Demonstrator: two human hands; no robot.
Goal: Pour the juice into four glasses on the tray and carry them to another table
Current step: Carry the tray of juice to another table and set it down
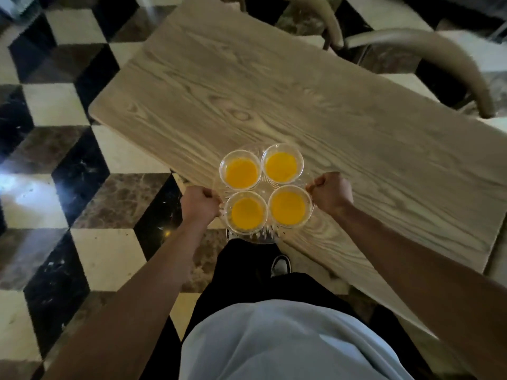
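Observation:
A clear cut-glass tray [264,238] carries several glasses of orange juice: two at the far side [240,170] [282,163] and two at the near side [247,213] [288,207]. My left hand [199,204] grips the tray's left rim with curled fingers. My right hand [330,192] grips its right rim the same way. The tray is held in the air over the near edge of a light wooden table [274,86], partly above the floor.
The wooden table runs diagonally from the upper left to the lower right. Two beige curved chairs [428,48] stand at its far right side. The floor [68,187] is a black, white and brown cube pattern. My legs and a shoe [280,266] are below the tray.

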